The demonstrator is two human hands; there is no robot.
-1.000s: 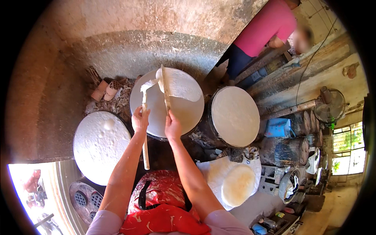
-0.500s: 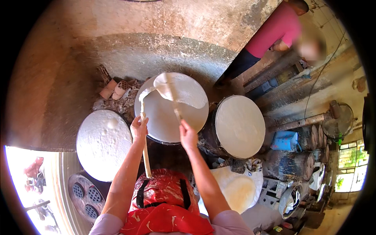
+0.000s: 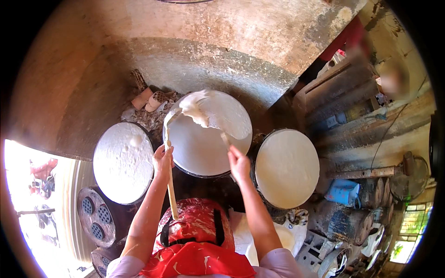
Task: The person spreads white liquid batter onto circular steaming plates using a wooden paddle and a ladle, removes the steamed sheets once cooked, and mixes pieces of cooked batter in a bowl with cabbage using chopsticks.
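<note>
My left hand is closed around a pale wooden stick standing near the close rim of the middle round griddle. White batter-like sheet hangs over the stick's far end and trails across the griddle's back half, where it looks folded and smeared by motion. My right hand is closed on a second wooden stick, angled over the right side of that griddle; its far end is blurred. A white layered griddle with bubbles lies left, and another smooth white one right.
At lower left stand drums with perforated coal briquettes. Rubble and broken briquettes lie behind the middle griddle, against a stained wall. A blue jug and dark drums are at right. A person is partly hidden at upper right.
The sheet over the middle griddle has gone from a smooth rounded flap to a crumpled fold. My right hand has shifted right. The person at upper right is now mostly hidden; the view has turned slightly.
</note>
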